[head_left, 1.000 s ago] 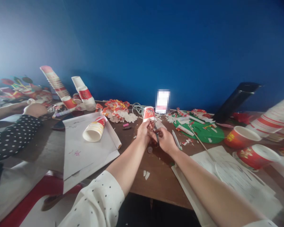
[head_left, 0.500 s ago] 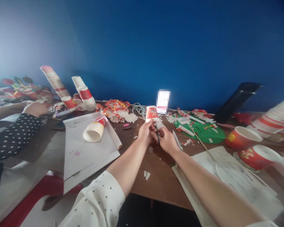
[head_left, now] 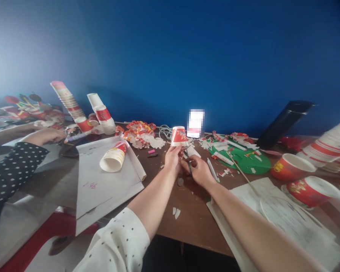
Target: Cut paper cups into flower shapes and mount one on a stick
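The cup [head_left: 179, 136] is pinched near its lower rim by the left hand [head_left: 173, 158], its narrower end up, above the middle of the surface [head_left: 198, 226]. The scissors [head_left: 190, 166] are gripped in the closed right hand [head_left: 200, 169] just beside it; how far the blades are parted cannot be told. The fingertips of both hands are brought close together below the cup.

Two white scraps [head_left: 176, 212] are seen towards the near edge. To the right of the hands a white pen [head_left: 213, 170] is laid, and beyond it a green disc [head_left: 262, 161] is strewn with paper bits. A lit screen [head_left: 195, 124] is propped at the far edge, behind the cup. To its left, near the same edge, a coiled cord [head_left: 166, 132] and a heap of cutouts [head_left: 138, 136] are placed, with a pink cap [head_left: 151, 152] in front of them.

On the left, nested cups [head_left: 113, 158] are laid on their side on white paper [head_left: 104, 194]. Beyond that, two leaning stacks are set near the far edge. At the far left, a co-worker's dotted sleeve [head_left: 17, 173] is seen. On the right, a black cylinder [head_left: 283, 124] is tilted behind two red cups [head_left: 282, 168].
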`<state>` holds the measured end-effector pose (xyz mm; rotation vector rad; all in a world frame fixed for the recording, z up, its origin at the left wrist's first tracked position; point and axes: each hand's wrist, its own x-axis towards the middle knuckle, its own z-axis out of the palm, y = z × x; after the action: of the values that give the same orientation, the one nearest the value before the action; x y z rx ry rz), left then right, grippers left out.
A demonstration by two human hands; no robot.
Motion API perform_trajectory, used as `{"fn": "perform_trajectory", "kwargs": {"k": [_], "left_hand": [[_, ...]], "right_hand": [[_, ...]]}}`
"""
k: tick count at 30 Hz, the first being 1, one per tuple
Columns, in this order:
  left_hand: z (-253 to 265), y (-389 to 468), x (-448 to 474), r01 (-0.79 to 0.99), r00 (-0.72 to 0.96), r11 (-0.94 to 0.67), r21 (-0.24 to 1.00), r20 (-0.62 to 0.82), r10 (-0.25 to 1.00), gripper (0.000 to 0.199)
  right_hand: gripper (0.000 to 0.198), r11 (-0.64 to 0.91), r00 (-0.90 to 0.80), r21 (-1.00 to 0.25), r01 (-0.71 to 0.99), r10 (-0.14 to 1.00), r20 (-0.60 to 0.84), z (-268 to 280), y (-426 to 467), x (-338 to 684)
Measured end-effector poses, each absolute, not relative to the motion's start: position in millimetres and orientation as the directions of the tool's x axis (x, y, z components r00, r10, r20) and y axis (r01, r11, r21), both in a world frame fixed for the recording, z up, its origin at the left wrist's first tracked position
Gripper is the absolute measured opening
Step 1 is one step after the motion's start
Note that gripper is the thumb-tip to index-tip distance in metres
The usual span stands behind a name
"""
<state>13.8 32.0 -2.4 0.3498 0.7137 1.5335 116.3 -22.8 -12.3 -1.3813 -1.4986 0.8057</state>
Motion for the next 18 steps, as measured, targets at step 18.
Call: {"fn": "perform_trajectory", "kwargs": {"k": [18], "left_hand": [[-7,20,29,-0.706,-0.03,0.012,0.708,-0.046,0.998,0.017]], "right_hand": [[0.051,0.21,0.305,-0.967,-0.142,0.939,0.159,7,-3,129]]}}
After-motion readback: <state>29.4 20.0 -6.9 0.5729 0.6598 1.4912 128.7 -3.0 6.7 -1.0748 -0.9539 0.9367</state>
